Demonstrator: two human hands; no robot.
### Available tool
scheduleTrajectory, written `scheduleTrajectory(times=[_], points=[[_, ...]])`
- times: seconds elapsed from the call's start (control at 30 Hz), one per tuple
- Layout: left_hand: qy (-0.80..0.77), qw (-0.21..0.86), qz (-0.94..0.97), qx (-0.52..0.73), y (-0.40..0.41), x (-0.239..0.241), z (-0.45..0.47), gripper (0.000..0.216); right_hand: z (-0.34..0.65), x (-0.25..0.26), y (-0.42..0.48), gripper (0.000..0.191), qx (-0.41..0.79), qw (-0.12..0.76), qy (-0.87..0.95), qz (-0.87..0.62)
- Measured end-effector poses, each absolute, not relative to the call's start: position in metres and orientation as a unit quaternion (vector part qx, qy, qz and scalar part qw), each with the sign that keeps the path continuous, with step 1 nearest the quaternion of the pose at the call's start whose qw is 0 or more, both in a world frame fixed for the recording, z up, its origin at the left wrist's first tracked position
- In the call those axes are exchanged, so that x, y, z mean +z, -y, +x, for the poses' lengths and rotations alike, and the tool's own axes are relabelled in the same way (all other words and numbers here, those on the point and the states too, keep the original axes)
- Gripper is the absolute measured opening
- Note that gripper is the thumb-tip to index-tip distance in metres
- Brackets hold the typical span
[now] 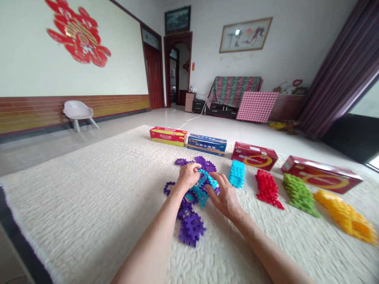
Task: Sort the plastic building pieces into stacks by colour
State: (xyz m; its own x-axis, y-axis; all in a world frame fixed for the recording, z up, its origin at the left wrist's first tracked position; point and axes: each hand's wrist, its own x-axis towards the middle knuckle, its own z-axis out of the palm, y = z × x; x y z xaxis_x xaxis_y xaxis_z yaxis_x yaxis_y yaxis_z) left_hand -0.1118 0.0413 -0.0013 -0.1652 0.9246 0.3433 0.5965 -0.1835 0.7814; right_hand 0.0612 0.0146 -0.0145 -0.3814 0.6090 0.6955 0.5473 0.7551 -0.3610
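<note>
A mixed pile of purple interlocking plastic tiles (192,227) and light blue ones (200,196) lies on the cream quilted cover. My left hand (188,176) is over the pile, its fingers closed at the edge of a light blue interlocking tile (203,177); the exact grip is partly hidden. On the pile's right side is my right hand (227,196), thumb and fingers apart, close to the light blue tiles. Whether its fingertips touch them I cannot tell. More purple tiles (204,162) lie beyond my hands.
Sorted tiles lie to the right: a light blue stack (237,173), red (268,188), green (300,195) and yellow (345,215) groups. Behind stand a red-yellow box (168,137), a blue box (206,146) and two dark red boxes (254,155) (321,173).
</note>
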Motion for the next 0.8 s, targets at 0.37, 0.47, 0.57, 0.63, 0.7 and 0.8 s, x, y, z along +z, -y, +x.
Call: scheduleTrajectory(times=[0.37,0.47,0.57,0.63,0.7,0.8], points=[[-0.542,0.158,0.671,0.481,-0.033,0.009,-0.084,0.036,0.07,0.0,-0.027,0.027,0.292,0.489,0.681,-0.46],[-0.527,0.224,0.651,0.498,-0.034,0.009,-0.083,0.033,0.076,0.002,-0.029,0.031,0.39,0.485,0.648,-0.439],[-0.509,0.307,0.631,0.498,-0.034,0.008,-0.085,0.031,0.078,0.004,-0.028,0.031,0.402,0.488,0.641,-0.435],[-0.508,0.324,0.626,0.495,-0.034,0.007,-0.086,0.029,0.078,0.006,-0.026,0.03,0.388,0.493,0.649,-0.43],[-0.501,0.318,0.634,0.495,-0.034,0.006,-0.087,0.026,0.076,0.009,-0.023,0.03,0.387,0.482,0.671,-0.409],[-0.474,0.35,0.626,0.511,-0.035,0.004,-0.087,0.025,0.074,0.012,-0.02,0.026,0.378,0.474,0.704,-0.369]])
